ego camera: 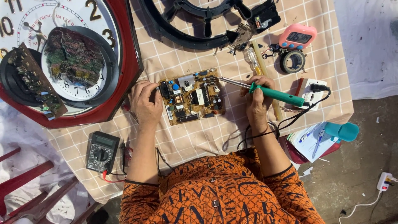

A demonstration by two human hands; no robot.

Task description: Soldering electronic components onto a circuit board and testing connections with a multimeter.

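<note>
A tan circuit board [192,96] with several black, blue and white parts lies flat on the checked tablecloth [199,137]. My left hand [146,102] grips the board's left edge. My right hand [257,99] holds a green-handled soldering iron [278,95] like a pen. Its metal tip points left and hovers over the board's upper right corner. Whether the tip touches the board I cannot tell. The iron's black cord loops down past my right wrist.
A red-framed wall clock [124,62] bearing circuit boards and a black disc fills the upper left. A black multimeter [102,152] lies at lower left. A black ring frame [190,25], pink timer [297,37], tape roll [292,61] and white socket [311,89] sit behind.
</note>
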